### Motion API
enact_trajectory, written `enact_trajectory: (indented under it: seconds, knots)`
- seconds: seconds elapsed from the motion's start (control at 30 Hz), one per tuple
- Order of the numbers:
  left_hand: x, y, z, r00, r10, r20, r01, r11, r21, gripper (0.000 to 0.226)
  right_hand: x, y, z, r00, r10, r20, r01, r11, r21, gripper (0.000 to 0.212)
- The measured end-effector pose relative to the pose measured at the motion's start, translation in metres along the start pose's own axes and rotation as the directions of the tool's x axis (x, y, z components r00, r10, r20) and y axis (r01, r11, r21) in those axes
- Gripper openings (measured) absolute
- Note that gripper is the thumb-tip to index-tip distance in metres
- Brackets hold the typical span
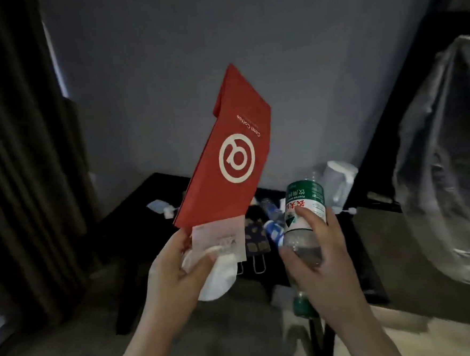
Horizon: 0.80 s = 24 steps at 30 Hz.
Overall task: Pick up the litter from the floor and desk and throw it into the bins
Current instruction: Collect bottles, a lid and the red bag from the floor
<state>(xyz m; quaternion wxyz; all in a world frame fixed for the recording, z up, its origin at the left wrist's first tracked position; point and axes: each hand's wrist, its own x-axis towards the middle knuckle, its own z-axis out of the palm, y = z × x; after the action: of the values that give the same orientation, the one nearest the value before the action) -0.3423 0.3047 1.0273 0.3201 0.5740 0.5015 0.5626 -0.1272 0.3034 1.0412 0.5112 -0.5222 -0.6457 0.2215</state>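
Both hands are raised over the floor point(239, 330), a little apart, each one full. Her or his left hand point(176, 268) pinches the bottom edge of a flat red paper bag point(226, 156) marked Cotti Coffee, which stands up and leans away from the hand. Under the same thumb are a pale paper slip point(218, 238) and a crumpled white wad point(221, 279) that sags below the palm. It looks like several pieces bundled into one grip to save trips.

The right hand point(325, 257) is wrapped round a clear plastic bottle point(304, 209) with a green and red label, held upside down so its green cap point(302, 306) pokes out beneath the hand. It appears empty or nearly so.

Just beyond the hands stands a low black bench point(173, 185) carrying more litter: a blue-labelled bottle point(273, 228) lying between the two hands, a dark patterned packet point(256, 240) beside it, and white scraps point(158, 205) beyond the left hand. A white jug-like object point(339, 179) sits past the right hand.

Far to the right of the right hand rises a bulky shape draped in clear plastic point(449, 162); whether it is a lined bin I cannot tell. No bin shows plainly, so the load in hand has yet to be thrown away, and the bench is not yet cleared.
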Motion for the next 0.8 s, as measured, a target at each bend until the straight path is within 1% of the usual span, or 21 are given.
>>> enact_trajectory:
  seconds: [0.1,0.17,0.23,0.33,0.4,0.47,0.53,0.63,0.8]
  knots:
    - [-0.002,0.017,0.057,0.991,0.045,0.124,-0.040,0.998,-0.043,0.026,-0.014,0.007,-0.061,0.992,0.000,-0.130,-0.006,0.999,-0.052,0.058]
    - [-0.005,0.029,0.098,0.979,0.081,0.189,-0.069,0.995,-0.065,0.031,-0.025,0.014,-0.103,0.978,-0.006,-0.207,-0.011,0.997,-0.081,0.058]
    - [-0.012,0.045,0.142,0.962,0.100,0.252,-0.076,0.992,-0.104,0.034,-0.039,0.021,-0.145,0.965,0.017,-0.261,-0.049,0.992,-0.119,0.058]
    - [-0.034,0.073,0.216,0.922,0.133,0.363,-0.067,0.980,-0.188,0.034,-0.067,0.036,-0.217,0.934,0.057,-0.353,-0.113,0.984,-0.139,0.060]
    - [-0.055,0.093,0.267,0.891,0.154,0.427,-0.058,0.971,-0.231,0.032,-0.090,0.044,-0.268,0.905,0.042,-0.424,-0.124,0.978,-0.169,0.060]
    - [-0.080,0.112,0.318,0.856,0.177,0.486,-0.055,0.965,-0.256,0.033,-0.116,0.053,-0.319,0.863,0.046,-0.504,-0.166,0.966,-0.196,0.059]
    - [-0.105,0.128,0.367,0.825,0.180,0.536,-0.029,0.960,-0.278,0.034,-0.143,0.063,-0.365,0.821,0.077,-0.566,-0.238,0.947,-0.217,0.061]
    - [-0.141,0.147,0.433,0.769,0.186,0.611,0.003,0.956,-0.295,0.030,-0.180,0.076,-0.423,0.748,0.127,-0.652,-0.325,0.926,-0.192,0.062]
    - [-0.179,0.162,0.522,0.652,0.195,0.732,0.056,0.951,-0.304,0.032,-0.222,0.098,-0.494,0.610,0.203,-0.766,-0.432,0.895,-0.107,0.059]
